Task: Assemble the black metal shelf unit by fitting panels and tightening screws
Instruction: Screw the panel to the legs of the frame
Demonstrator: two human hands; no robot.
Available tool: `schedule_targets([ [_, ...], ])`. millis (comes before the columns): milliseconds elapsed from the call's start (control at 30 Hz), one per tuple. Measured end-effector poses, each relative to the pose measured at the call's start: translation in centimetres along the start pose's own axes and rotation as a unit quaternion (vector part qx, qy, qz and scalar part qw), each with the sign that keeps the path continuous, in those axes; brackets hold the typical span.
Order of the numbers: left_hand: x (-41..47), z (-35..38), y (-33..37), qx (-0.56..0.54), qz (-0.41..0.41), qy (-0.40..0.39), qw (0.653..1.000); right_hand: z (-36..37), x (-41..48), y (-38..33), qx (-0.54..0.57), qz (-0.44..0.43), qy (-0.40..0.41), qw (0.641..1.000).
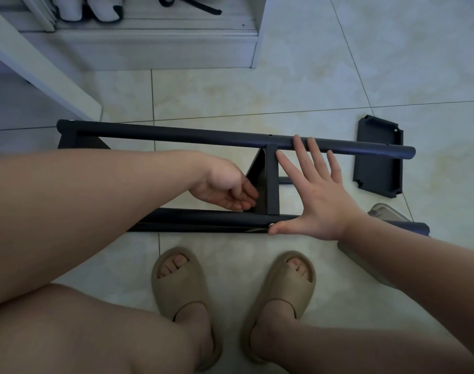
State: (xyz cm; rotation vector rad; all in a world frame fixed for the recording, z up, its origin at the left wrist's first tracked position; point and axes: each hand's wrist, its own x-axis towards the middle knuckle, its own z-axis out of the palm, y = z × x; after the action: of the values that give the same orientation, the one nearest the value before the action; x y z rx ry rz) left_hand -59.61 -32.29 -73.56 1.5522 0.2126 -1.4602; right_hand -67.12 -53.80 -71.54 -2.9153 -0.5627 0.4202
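ITEM: black metal shelf frame, part-built, lying flat on pale tiled floor [311,63] in front of the seated person. Far round black tube [176,136] and near round black tube [203,215] run parallel, w/ upright black sheet-metal shelf panel [272,179] fitted between them approx. mid-length.

RISK (est.): panel looks only part-fixed. If the tubes spread or roll, its ends could slip out of seating. Small silver screw head [271,225] on near tube may cross-thread if driven w/ panel skewed. Sheet edges could nip fingers.

L hand [225,187]: fingers loosely curled, tips touching panel's left face, no clasp seen.

R hand [322,195]: fully splayed, straight fingertips [297,139] on far tube, thumb on near tube beside screw, holds nothing.

ALSO: spare black rectangular notched-corner panel [378,157] on floor beyond tube ends; beige foam slippers [182,287] nearer
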Motion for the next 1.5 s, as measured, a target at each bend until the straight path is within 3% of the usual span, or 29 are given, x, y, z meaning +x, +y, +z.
schedule_targets([
  [233,0.2,-0.2,-0.1,-0.059,0.011,-0.029,0.998,0.1,-0.1,0.0,0.006,-0.005,0.014,1.0],
  [533,1.4,-0.6,-0.6,-0.029,0.024,0.005,0.999,0.1,0.2,0.2,0.008,-0.007,0.014,1.0],
  [1267,3.9,-0.6,0.6,0.04,-0.025,0.007,0.999,-0.2,0.5,0.1,0.004,-0.013,0.016,1.0],
  [1500,3.8,-0.9,0.5,0.067,0.016,-0.006,0.998,-0.3,0.4,-0.1,-0.006,-0.011,0.012,1.0],
])
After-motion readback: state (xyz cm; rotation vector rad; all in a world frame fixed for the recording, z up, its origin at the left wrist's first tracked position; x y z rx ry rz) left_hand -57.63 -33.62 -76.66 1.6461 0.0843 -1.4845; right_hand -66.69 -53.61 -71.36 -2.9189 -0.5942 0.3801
